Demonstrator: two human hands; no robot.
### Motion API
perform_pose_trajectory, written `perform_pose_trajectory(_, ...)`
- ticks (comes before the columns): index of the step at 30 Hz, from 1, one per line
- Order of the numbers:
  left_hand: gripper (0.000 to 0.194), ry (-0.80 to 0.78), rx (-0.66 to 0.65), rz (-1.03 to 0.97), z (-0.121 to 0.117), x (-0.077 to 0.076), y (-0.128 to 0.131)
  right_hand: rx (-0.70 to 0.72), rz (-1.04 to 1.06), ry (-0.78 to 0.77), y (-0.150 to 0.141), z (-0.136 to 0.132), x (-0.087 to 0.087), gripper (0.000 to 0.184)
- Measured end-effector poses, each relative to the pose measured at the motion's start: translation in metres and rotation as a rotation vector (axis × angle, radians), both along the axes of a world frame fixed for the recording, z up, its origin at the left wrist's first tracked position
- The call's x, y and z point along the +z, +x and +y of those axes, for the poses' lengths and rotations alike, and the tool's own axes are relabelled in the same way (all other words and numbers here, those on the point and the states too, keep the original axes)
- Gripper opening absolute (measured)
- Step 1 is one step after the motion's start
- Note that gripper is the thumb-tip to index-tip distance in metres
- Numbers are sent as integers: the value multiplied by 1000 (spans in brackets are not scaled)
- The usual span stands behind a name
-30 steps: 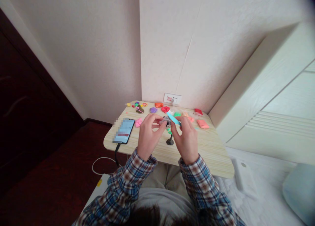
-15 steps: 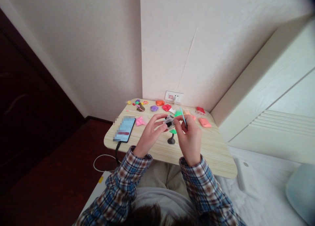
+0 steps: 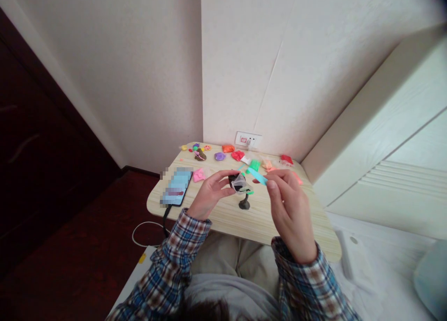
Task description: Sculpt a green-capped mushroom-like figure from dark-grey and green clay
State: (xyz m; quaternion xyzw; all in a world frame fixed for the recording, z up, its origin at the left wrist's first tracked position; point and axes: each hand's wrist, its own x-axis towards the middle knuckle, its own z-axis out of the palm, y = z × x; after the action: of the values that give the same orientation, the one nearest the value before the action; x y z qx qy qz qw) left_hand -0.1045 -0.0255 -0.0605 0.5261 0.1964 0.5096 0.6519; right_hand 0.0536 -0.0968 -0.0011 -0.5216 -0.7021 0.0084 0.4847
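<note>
Lying leftmost, phone: a flat, black-edged smartphone (image 3: 179, 186) with a lit screen is seen on the pale wood-grain table (image 3: 216, 214).
Pink lump: a bright pink, soft-looking lump (image 3: 199, 174) is set just beside the phone.
Left hand: a small clear plastic packet with black contents (image 3: 238, 182) is grasped between the thumb and fingers of the left hand (image 3: 209, 195).
Packet: it is held up over the table, between the two hands; whether it is open cannot be told.
Step in hand: by judgement, the packet is being handled, with the tool held ready beside it.
Dark stand: a dark, stemmed piece with a flared base (image 3: 244, 204) is stood upright near the packet, with bright green (image 3: 250, 192) seen at its top.
Blue tool: a flat, light-blue blade-like tool (image 3: 257, 176) is pointed towards the packet, apart from it.
Right hand: the tool is pinched at its near end by the right hand (image 3: 291, 209).
Next move: if the black contents are to be reached, a steady packet, a clear opening and light pressure are called for, as thin plastic could be torn or dragged.
</note>
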Motion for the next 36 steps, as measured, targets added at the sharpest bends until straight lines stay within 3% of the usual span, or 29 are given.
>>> perform_pose_trajectory(5,38,-48,25,7,3,-5,-2,47,-224,-22,15,-5,2,18)
perform_pose_trajectory(11,40,-66,61,53,3,-3,-2,-113,-497,11,12,-2,-1,20)
perform_pose_trajectory(17,39,-60,97,79,2,1,-3,-137,-481,28,1,3,-6,20)
perform_pose_trajectory(22,38,-61,125,83,1,-5,-5,-133,-476,43,-4,4,-7,21)
perform_pose_trajectory(36,33,-14,116,73,5,-9,-16,-127,-661,-73,-10,3,6,19)
